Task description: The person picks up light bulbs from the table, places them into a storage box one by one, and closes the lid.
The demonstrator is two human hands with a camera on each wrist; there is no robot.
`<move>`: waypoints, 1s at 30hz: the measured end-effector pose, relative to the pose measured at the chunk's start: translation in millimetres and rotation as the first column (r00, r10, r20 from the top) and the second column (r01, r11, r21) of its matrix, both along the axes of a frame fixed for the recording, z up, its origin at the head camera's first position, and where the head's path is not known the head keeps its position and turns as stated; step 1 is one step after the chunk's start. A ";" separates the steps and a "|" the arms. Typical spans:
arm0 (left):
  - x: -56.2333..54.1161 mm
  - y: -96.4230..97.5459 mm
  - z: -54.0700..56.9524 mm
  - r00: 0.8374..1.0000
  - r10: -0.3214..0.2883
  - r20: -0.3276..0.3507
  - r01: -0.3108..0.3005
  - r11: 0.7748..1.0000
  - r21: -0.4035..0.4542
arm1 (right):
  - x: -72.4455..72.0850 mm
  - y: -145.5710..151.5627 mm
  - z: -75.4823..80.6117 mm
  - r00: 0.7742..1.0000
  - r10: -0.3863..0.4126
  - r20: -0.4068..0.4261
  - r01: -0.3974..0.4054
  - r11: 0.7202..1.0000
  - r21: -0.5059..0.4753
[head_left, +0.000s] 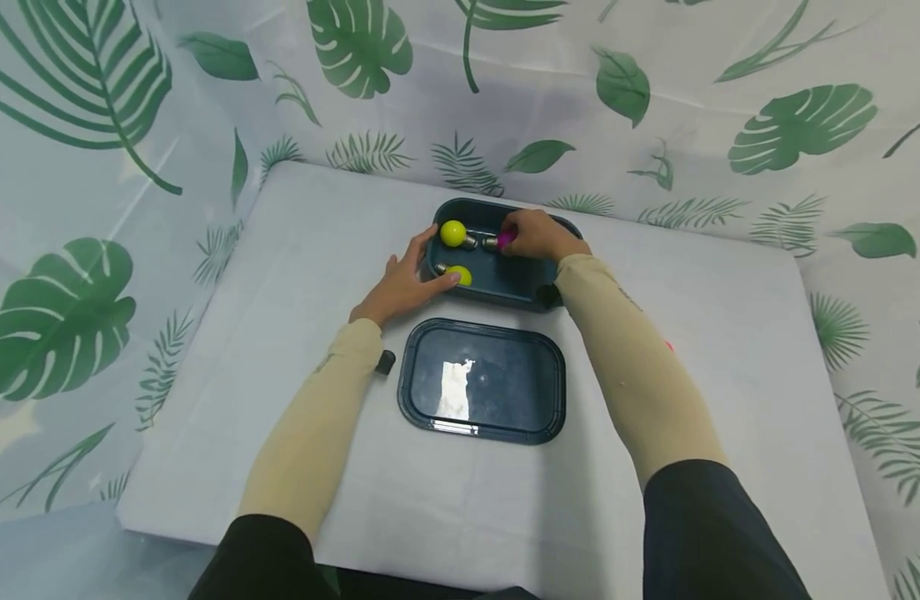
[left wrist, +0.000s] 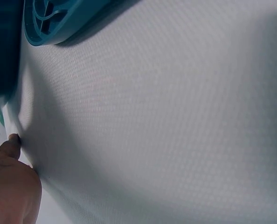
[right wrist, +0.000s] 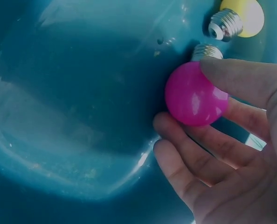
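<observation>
A dark blue plastic container [head_left: 505, 279] stands toward the back of the table. Inside its left part lie two yellow light bulbs, one at the back [head_left: 453, 233] and one by the front wall [head_left: 460, 275]. My left hand [head_left: 400, 287] holds the container's front left corner, thumb over the front rim and fingers along the left side. With thumb and fingers my right hand [head_left: 538, 235] pinches a pink light bulb [right wrist: 194, 95] by its round globe, inside the container. The bulb's metal screw base points left, toward the back yellow bulb.
In front of the container lies a dark blue lid [head_left: 482, 379] with rounded corners. A small red thing [head_left: 669, 346] peeks out beside my right forearm, mostly hidden. White cloth covers the table [head_left: 745, 375], and a leaf-print curtain [head_left: 550, 108] hangs behind it.
</observation>
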State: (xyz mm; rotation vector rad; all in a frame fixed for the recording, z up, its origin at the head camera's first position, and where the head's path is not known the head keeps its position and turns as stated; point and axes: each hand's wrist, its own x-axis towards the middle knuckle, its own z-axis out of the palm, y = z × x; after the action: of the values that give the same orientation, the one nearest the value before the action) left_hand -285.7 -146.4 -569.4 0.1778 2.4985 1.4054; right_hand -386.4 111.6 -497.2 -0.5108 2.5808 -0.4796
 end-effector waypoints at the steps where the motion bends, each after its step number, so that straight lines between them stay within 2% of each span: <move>1: 0.0 0.2 -0.3 1.000 0.001 0.002 -0.001 1.000 0.001 | 0.1 1.1 0.6 1.000 0.004 -0.003 -0.004 1.000 0.001; 6: -0.4 2.5 -0.5 1.000 -0.003 0.000 0.003 1.000 -0.006 | 2.1 8.0 11.6 1.000 0.012 -0.022 -0.012 1.000 -0.003; 13: 0.6 3.9 2.1 0.999 -0.033 -0.042 0.032 0.999 -0.022 | 9.1 19.7 40.5 0.998 0.027 -0.055 -0.027 1.000 0.010; 17: 2.5 3.8 3.7 0.999 -0.035 -0.038 0.034 0.999 -0.020 | 14.6 28.6 55.7 0.996 0.029 -0.084 -0.027 0.999 0.021; 24: 3.2 3.9 3.3 0.998 -0.045 -0.045 0.044 0.999 -0.010 | 29.1 52.9 71.6 0.983 0.052 -0.176 -0.051 0.999 0.015; 30: 3.7 4.8 3.9 0.997 -0.049 -0.055 0.049 0.999 -0.010 | 49.9 85.0 79.1 0.975 0.003 -0.221 -0.007 1.000 -0.019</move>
State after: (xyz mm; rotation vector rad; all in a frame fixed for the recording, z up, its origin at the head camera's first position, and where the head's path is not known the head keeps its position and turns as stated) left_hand -282.0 -141.6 -565.5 0.2778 2.5268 1.3880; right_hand -336.6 196.6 -418.0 -0.6083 2.7879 -0.4703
